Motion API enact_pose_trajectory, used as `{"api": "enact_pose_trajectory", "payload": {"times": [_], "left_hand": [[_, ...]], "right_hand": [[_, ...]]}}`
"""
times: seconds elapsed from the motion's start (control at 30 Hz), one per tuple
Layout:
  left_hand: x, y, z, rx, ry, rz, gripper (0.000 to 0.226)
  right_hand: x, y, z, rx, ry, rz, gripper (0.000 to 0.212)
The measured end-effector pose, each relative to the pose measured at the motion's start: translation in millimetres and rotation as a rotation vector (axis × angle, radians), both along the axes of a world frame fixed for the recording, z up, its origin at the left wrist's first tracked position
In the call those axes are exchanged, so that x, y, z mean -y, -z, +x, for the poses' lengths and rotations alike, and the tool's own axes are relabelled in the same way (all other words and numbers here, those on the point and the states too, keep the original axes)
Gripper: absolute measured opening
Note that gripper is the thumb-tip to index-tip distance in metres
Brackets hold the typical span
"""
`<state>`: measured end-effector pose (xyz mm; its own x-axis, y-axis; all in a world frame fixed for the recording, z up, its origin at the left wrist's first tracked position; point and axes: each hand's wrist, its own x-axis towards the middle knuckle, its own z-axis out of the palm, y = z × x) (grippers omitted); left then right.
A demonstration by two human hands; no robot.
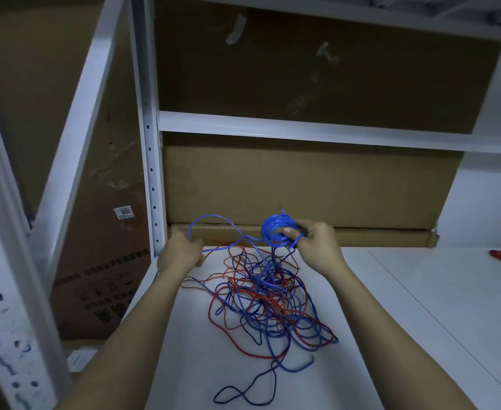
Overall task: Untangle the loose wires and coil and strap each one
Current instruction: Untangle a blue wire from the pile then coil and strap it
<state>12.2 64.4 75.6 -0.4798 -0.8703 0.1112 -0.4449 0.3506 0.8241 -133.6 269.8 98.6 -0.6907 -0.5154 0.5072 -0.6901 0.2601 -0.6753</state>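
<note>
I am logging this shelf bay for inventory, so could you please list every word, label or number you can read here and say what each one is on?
"3055": on a small white sticker on the brown cardboard box left of the white shelf upright; the finer print above the number is too small to read.
Dark printed characters and handling symbols lower on the same box: upside down and too blurred to read.
No other text shows.

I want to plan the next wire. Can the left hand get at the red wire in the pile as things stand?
Probably not at once: the left hand grips a blue wire running to the coil in the right hand. Otherwise the way looks free; red wire lies uncovered on the shelf.
</note>
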Motion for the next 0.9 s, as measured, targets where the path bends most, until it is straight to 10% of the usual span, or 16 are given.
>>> {"api": "enact_pose_trajectory", "payload": {"times": [0.17, 0.33, 0.53, 0.9], "left_hand": [[5.2, 20.0, -1.1, 0.067, 0.099, 0.065, 0.018], [-10.2, 11.1, 1.1, 0.192, 0.469, 0.239, 0.058], [-27.3, -35.6, 2.9, 0.306, 0.650, -0.109, 0.127], [-55.9, -72.0, -11.1, -0.131, 0.730, -0.225, 0.040]], "right_hand": [[7.0, -7.2, -3.7, -0.060, 0.146, -0.107, 0.019], [14.3, -20.0, -6.9, -0.124, 0.209, -0.054, 0.020], [18.5, -36.6, -4.0, -0.322, 0.180, 0.256, 0.023], [15.6, -59.4, 19.7, -0.312, -0.042, 0.150, 0.014]]}}
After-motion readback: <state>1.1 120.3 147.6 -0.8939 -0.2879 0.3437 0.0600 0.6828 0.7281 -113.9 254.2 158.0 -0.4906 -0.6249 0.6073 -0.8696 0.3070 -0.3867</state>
